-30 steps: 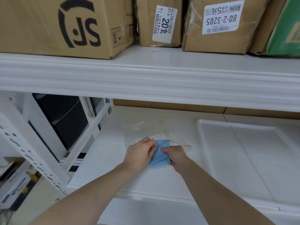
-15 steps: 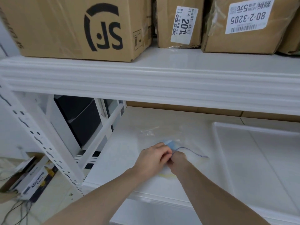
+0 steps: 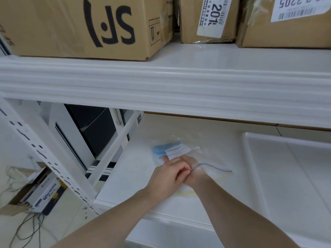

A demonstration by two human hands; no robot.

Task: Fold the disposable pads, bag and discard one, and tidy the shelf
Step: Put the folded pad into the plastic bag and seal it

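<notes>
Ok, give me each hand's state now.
Left hand: pinching the clear bag's zip edge.
Right hand: mostly hidden, grip cannot be told.

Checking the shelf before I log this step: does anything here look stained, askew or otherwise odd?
Yes. A faint yellowish streak marks the white shelf just under the wrists, like a stain. Also, the boxes above stand upside down, their print inverted. Both hands pinch the clear zip bag holding the blue pad.

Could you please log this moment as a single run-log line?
step: sealing bag | left hand: pinches bag zip | right hand: on zip, grip unclear | pad: inside bag | place: shelf
</notes>
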